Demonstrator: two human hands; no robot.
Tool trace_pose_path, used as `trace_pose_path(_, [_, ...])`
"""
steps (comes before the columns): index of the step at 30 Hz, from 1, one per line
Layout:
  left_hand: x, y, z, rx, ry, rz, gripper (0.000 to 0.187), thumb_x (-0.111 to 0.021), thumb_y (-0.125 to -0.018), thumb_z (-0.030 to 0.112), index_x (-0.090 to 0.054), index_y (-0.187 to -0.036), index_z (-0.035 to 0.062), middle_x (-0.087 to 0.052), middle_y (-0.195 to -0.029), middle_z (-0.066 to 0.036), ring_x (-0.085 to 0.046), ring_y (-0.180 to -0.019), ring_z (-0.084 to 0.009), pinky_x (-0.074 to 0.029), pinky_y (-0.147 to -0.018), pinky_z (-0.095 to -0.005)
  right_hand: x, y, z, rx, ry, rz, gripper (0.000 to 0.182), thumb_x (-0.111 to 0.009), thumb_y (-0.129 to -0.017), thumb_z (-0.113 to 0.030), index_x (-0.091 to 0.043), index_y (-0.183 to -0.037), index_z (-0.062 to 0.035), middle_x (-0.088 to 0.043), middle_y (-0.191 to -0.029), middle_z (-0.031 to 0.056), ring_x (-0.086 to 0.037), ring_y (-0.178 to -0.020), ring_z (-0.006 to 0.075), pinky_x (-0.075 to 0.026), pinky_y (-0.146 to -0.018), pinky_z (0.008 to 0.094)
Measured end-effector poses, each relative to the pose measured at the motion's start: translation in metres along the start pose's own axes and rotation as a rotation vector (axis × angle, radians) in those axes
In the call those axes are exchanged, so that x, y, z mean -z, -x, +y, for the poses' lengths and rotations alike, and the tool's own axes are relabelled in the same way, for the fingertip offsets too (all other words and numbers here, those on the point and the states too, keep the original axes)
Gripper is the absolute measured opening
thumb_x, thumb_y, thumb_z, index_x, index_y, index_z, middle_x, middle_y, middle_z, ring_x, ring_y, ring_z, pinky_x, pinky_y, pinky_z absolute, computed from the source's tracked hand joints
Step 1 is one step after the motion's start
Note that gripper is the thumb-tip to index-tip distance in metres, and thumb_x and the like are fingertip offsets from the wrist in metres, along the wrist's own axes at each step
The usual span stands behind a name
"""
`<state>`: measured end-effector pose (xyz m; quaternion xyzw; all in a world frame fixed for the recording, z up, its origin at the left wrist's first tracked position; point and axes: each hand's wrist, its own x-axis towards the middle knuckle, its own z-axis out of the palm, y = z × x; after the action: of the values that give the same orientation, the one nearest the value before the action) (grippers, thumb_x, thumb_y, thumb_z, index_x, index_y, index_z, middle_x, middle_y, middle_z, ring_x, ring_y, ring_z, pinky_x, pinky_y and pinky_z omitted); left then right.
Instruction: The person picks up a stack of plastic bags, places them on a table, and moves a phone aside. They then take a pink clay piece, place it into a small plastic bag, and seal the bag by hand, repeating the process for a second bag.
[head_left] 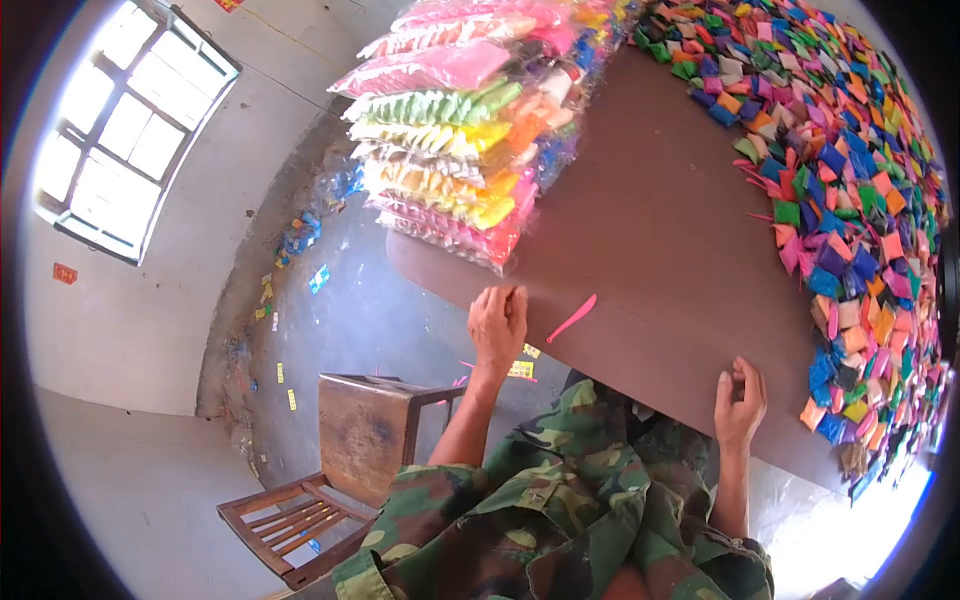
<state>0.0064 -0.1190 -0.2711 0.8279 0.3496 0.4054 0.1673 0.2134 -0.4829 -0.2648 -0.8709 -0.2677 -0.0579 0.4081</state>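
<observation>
Right, two bare hands at the brown table (650,230), and one pink plastic knife-like tool (572,318) lying between them, nearer the left! That left hand (498,325) is loosely curled at the table's edge; whether its folded fingers hide anything, I can't tell. Over on the other side, the right hand (740,402) sits half open, fingers bent, nothing visible in its grasp. Beyond them, one stack of clear bags (440,140), too overlapped to count, blocks the table's far left corner, while one great heap of small coloured packets (850,220), far beyond counting, crowds the right side. One wooden chair (365,435) stands at left, one barred window (130,125) behind.
</observation>
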Motion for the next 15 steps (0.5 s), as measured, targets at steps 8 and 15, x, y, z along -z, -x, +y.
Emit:
trace_pose_path(8, [-0.009,0.004,-0.002,-0.022,-0.064,0.030,0.014,-0.078,-0.094,0.021,-0.069,-0.093,0.0096,-0.067,-0.082,-0.004,-0.065,-0.078,-0.0289,-0.048,-0.074,-0.0433,0.000,-0.002,-0.001,-0.048,-0.077,0.013,0.028,-0.073,-0.091,-0.008,-0.071,-0.119,-0.0012,-0.074,-0.107,0.0128,-0.071,-0.090,0.0276,-0.057,-0.081,0.0399])
trace_pose_path(15, [-0.003,0.027,0.052,-0.229,0.018,-0.208,0.024,-0.081,-0.092,0.020,-0.076,-0.111,0.0053,-0.074,-0.119,-0.013,-0.067,-0.112,-0.0341,-0.051,-0.098,-0.0453,-0.003,-0.001,0.006,0.016,0.023,0.055,0.022,-0.073,-0.091,-0.011,-0.074,-0.113,-0.0047,-0.074,-0.101,0.0143,-0.071,-0.088,0.0321,-0.058,-0.079,0.0429])
